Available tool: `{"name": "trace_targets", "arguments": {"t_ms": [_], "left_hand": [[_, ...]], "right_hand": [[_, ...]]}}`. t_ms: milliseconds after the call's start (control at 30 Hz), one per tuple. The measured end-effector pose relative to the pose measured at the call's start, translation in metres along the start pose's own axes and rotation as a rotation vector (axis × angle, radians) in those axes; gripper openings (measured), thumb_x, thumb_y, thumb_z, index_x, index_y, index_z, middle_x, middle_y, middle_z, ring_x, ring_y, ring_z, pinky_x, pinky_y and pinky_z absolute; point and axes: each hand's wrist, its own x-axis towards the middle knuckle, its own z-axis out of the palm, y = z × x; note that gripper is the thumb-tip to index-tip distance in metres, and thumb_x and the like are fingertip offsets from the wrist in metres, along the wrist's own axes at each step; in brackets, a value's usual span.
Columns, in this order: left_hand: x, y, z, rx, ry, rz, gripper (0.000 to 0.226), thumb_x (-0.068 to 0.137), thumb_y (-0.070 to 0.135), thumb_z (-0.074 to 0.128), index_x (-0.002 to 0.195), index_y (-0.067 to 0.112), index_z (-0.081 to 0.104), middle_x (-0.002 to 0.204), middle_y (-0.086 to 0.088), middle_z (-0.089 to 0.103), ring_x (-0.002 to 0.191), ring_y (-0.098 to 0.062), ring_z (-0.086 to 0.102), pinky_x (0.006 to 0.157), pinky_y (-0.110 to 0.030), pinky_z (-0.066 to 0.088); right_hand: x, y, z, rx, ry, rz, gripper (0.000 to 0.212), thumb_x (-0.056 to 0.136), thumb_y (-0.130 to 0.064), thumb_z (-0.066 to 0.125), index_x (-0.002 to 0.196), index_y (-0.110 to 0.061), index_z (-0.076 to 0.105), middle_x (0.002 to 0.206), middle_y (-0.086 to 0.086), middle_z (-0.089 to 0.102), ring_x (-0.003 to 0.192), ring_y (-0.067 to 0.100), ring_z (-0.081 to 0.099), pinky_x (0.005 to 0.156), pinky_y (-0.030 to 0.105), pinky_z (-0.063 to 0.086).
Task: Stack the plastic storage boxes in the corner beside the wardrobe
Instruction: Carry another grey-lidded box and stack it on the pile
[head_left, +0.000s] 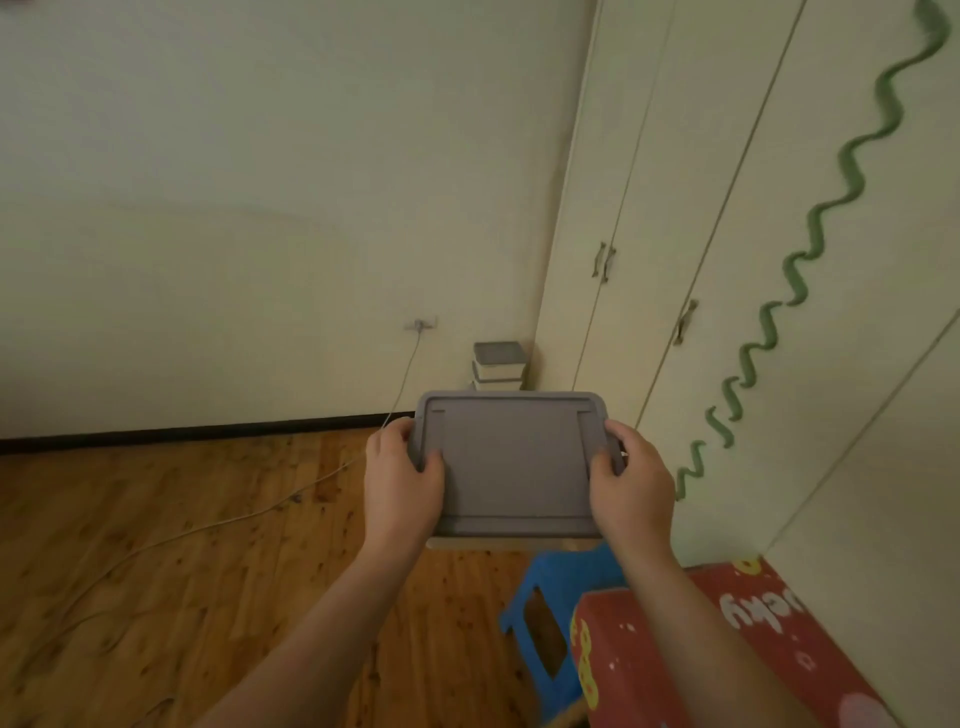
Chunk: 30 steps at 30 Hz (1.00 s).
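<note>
Head view: a person holds a storage box (511, 467) out in front at arm's length, both forearms reaching in from the bottom of the frame.
Box in hand: grey lid facing up and close to level, a pale body just showing under its near edge; it is up in the air, above the blue stool (550, 623).
Left hand (402, 473): clamped on the box's left end, thumb curled over the lid's rim, the other fingers hidden beneath.
Right hand (631, 478): gripping the right end the same way, thumb on top of the lid (the rest of the fingers are out of sight under the edge).
Stack in the corner (498, 366): more grey-lidded boxes, piled one on another, right where the wall meets the wardrobe (727, 234); their bottom is hidden behind the held box, so I cannot tell the exact count.
Gap: the held box is well apart from that stack, nearer the camera.
Wardrobe: cream doors with small handles down the right side, a wavy green strip (852, 171) running across the doors.
Floor (182, 545): wooden boards.
Cable (260, 514): a pale lead runs from a wall socket (420, 325) down and across the floor to the left.
Lower right: a red patterned box (701, 654) sits beside the blue stool.
</note>
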Motion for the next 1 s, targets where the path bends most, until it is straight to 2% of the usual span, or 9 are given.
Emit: {"name": "trace_targets", "arguments": {"t_ms": [200, 400, 600, 933, 1000], "left_hand": [[0.100, -0.022, 0.026, -0.005, -0.029, -0.006, 0.050, 0.094, 0.021, 0.061, 0.140, 0.017, 0.043, 0.135, 0.002, 0.045, 0.109, 0.000, 0.039, 0.092, -0.018, 0.036], [0.202, -0.028, 0.053, -0.010, -0.072, 0.017, 0.052, 0.095, 0.022, 0.059, 0.143, 0.017, 0.041, 0.139, 0.001, 0.044, 0.121, -0.014, 0.048, 0.098, -0.027, 0.042], [0.272, -0.029, 0.087, -0.006, -0.119, 0.038, 0.052, 0.094, 0.021, 0.060, 0.143, 0.017, 0.041, 0.140, 0.001, 0.043, 0.120, -0.015, 0.050, 0.100, -0.031, 0.045], [0.395, -0.011, 0.186, 0.001, -0.144, 0.064, 0.052, 0.095, 0.020, 0.059, 0.143, 0.015, 0.042, 0.138, 0.001, 0.045, 0.120, -0.014, 0.048, 0.100, -0.028, 0.042], [0.426, -0.005, 0.215, 0.008, -0.145, 0.055, 0.051, 0.095, 0.021, 0.059, 0.143, 0.016, 0.043, 0.138, 0.002, 0.047, 0.120, -0.015, 0.050, 0.100, -0.032, 0.045]], "right_hand": [[0.070, -0.010, 0.075, -0.038, 0.000, 0.017, 0.038, 0.097, -0.017, 0.053, 0.134, -0.019, 0.057, 0.133, 0.001, 0.059, 0.120, 0.018, 0.054, 0.096, 0.022, 0.037], [0.146, -0.027, 0.137, -0.026, 0.016, 0.030, 0.041, 0.097, -0.020, 0.052, 0.138, -0.020, 0.055, 0.133, 0.001, 0.058, 0.120, 0.017, 0.054, 0.097, 0.023, 0.037], [0.208, -0.024, 0.175, -0.041, 0.020, 0.040, 0.042, 0.098, -0.022, 0.053, 0.140, -0.021, 0.052, 0.134, 0.001, 0.057, 0.121, 0.017, 0.053, 0.098, 0.024, 0.037], [0.349, 0.011, 0.233, -0.081, -0.014, 0.055, 0.050, 0.098, -0.033, 0.055, 0.145, -0.018, 0.046, 0.136, 0.005, 0.054, 0.125, 0.022, 0.051, 0.101, 0.029, 0.038], [0.391, 0.020, 0.246, -0.084, -0.046, 0.040, 0.054, 0.096, -0.034, 0.056, 0.146, -0.018, 0.044, 0.135, 0.005, 0.055, 0.123, 0.023, 0.051, 0.100, 0.031, 0.039]]}}
